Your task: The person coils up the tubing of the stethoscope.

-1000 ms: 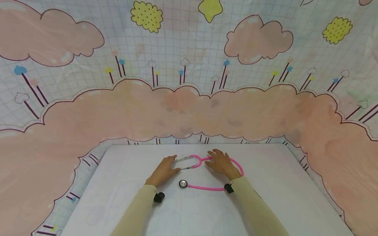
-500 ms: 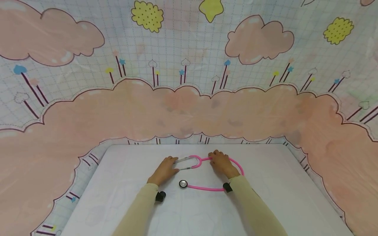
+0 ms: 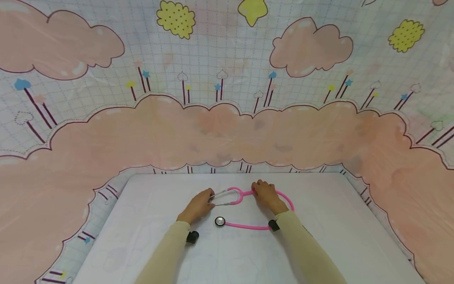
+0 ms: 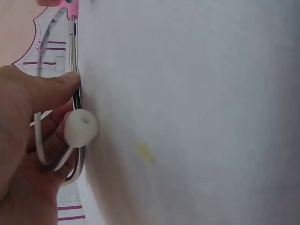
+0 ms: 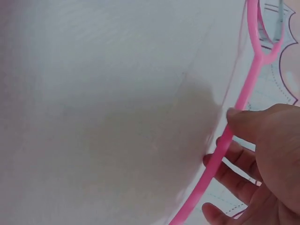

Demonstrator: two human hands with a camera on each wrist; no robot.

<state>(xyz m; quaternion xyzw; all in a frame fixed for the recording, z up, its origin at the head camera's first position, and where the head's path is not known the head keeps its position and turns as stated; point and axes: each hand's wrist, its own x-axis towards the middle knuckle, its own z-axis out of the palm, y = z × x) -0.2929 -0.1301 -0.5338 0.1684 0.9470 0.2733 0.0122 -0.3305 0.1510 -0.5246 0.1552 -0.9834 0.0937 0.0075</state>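
Gathered fingers, head view: the right hand (image 3: pixel 267 196), spread a second ago, has drawn in on the flexible pink tubing (image 3: pixel 248 193); the left hand (image 3: pixel 196 206) has closed up at the slim silver metal ear tubes (image 3: pixel 222 204).
Stethoscope's line, head view: the pink-and-silver stethoscope (image 3: pixel 244 227) spans left to right between both hands, the axis on which handling would likely turn; its round, black-rimmed silver chest piece (image 3: pixel 220 221) lies nearer the left.
Table edges, head view: the white, round-cornered table (image 3: pixel 227 256) ends just beyond the hands, with room toward the wearer.
Ear tubes, left wrist: thumb and fingers grip them, one soft white ear tip (image 4: pixel 81 128) protruding.
Pink tubing, right wrist: pinched between thumb and fingertips, near the fork.
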